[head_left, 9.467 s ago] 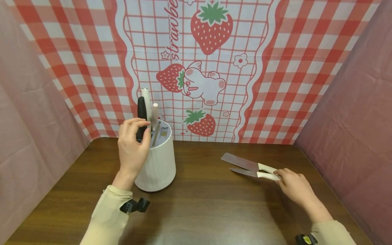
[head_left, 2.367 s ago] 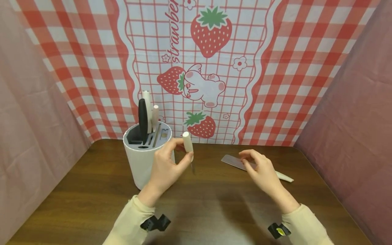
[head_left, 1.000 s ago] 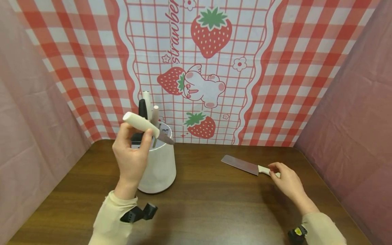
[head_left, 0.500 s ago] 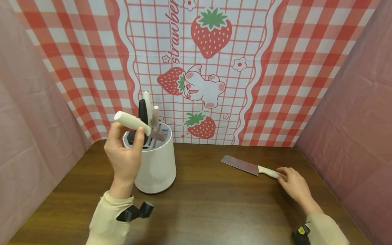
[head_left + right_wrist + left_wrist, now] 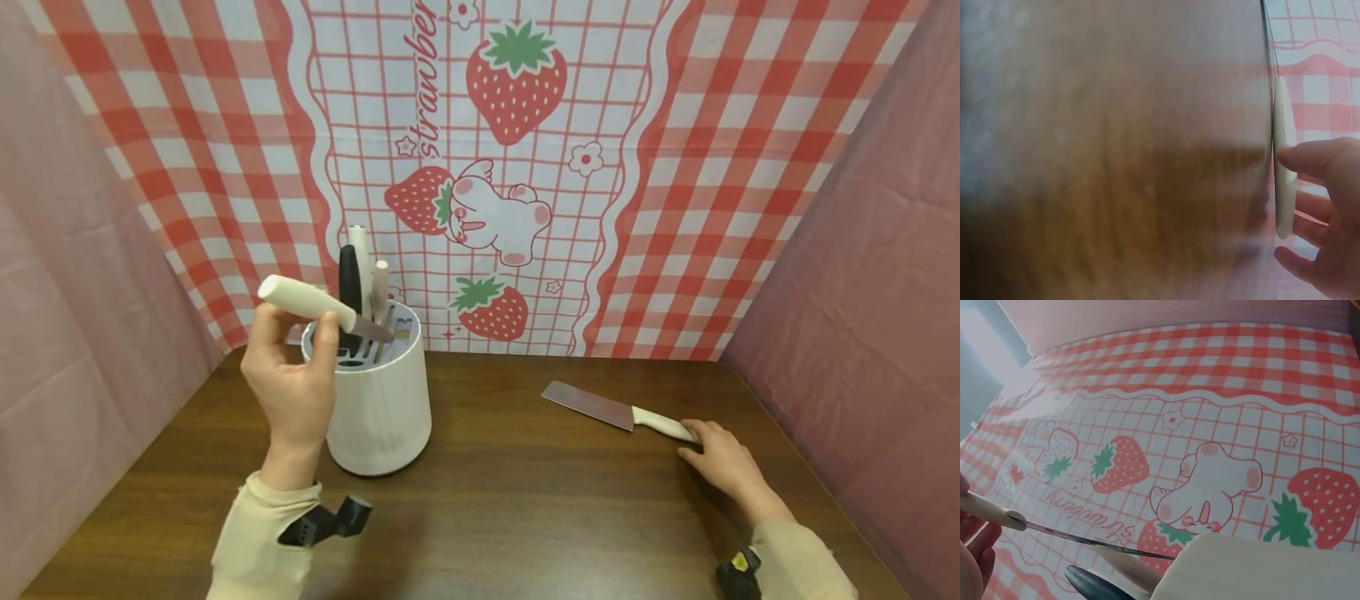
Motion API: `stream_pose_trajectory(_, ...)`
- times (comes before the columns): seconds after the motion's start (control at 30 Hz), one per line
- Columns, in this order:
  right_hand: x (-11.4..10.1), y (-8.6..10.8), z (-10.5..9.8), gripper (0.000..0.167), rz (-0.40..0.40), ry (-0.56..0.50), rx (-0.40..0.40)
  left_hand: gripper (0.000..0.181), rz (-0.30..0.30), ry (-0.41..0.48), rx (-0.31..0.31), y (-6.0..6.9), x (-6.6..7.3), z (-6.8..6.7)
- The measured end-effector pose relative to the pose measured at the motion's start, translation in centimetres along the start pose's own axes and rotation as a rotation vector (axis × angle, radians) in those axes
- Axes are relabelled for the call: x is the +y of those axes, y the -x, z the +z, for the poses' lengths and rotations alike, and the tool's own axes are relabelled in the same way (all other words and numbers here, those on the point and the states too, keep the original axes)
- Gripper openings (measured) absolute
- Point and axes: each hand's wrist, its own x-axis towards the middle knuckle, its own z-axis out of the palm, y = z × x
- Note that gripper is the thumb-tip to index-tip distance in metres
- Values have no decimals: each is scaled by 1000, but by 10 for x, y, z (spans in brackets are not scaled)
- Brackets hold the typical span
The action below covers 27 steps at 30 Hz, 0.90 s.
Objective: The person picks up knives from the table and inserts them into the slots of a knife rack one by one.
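Note:
In the head view my left hand pinches a small white-handled knife between fingers and thumb. Its blade points right and slightly down, across the slotted top of the white round knife block. A black handle and two pale handles stand up from the block. On the table at the right lies a cleaver-shaped kitchen knife with a white handle. My right hand rests at that handle's end, fingertips touching it and thumb apart. The right wrist view shows the fingers beside the handle.
A brown wooden table carries everything. Behind it hangs a red checked cloth with strawberries, and pink cloths flank both sides. Black cameras are strapped to both wrists.
The small knife, earlier on the table beside the cleaver, is now in my left hand, which has drifted left at the block. My right hand has slid right along the cleaver's handle to its end.

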Motion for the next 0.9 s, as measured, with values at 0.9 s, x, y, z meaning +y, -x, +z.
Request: stream_pose_trajectory(0.9,1,-1,-2,35,57,-19,33,19,44,-105,-47,0,13,-2)
